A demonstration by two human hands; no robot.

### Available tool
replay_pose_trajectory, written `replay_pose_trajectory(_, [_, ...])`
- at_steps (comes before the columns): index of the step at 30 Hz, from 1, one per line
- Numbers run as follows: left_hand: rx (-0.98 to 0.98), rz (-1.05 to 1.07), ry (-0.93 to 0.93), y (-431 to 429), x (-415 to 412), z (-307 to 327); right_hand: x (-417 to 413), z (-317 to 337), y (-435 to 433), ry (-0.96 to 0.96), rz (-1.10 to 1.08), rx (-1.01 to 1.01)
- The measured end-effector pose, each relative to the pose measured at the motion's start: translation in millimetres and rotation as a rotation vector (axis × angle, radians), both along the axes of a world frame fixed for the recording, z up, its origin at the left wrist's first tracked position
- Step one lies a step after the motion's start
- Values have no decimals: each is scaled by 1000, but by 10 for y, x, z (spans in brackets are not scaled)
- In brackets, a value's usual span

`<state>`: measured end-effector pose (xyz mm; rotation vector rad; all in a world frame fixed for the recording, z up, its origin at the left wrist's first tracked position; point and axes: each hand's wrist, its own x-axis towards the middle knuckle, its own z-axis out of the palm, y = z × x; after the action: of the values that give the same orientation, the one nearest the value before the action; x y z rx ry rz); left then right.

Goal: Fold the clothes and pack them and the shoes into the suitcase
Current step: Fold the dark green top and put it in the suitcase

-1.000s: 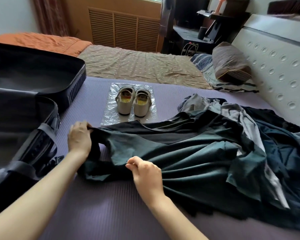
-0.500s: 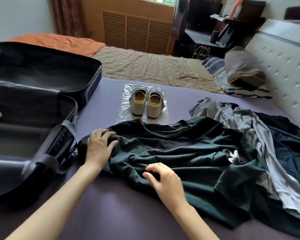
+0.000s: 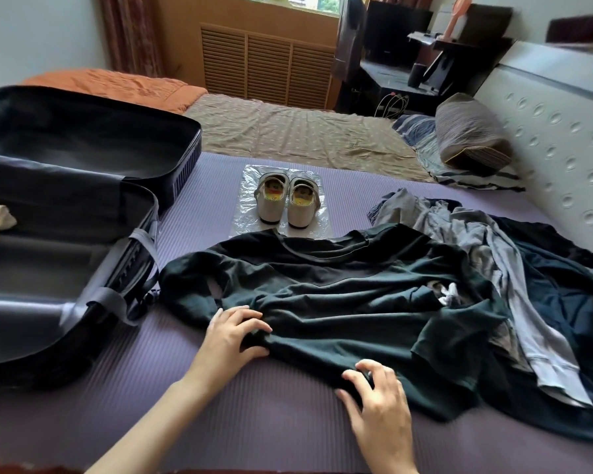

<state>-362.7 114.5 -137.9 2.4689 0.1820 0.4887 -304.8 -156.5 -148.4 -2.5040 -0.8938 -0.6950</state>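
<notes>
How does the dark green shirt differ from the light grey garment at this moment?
The dark green shirt lies spread over the mat; the light grey garment is bunched in the pile at the right. The left hand pinches the shirt and the right hand touches its hem; the grey garment is untouched. Both are unfolded and outside the suitcase.

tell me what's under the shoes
A clear plastic sheet lies under the shoes, spread on the purple mat. The part of the sheet right beneath the soles is covered.
</notes>
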Motion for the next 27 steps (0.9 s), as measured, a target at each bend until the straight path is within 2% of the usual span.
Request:
replay_pose_trajectory(7, [-162, 104, -2, 184, 171, 120, -87, 228, 75, -80, 61, 76])
replay_pose_trajectory(12, [-268, 47, 102, 302, 187, 314, -33, 108, -48, -39, 28, -106])
replay_pose_trajectory(18, [-296, 19, 129, 284, 96, 256, -30, 74, -12, 58, 29, -4])
replay_pose_trajectory(25, [-340, 58, 121, 299, 50, 276, -499, 252, 288, 67, 416, 189])
replay_pose_trajectory(27, [-340, 67, 128, 328, 27, 291, -788, 278, 351, 178, 524, 190])
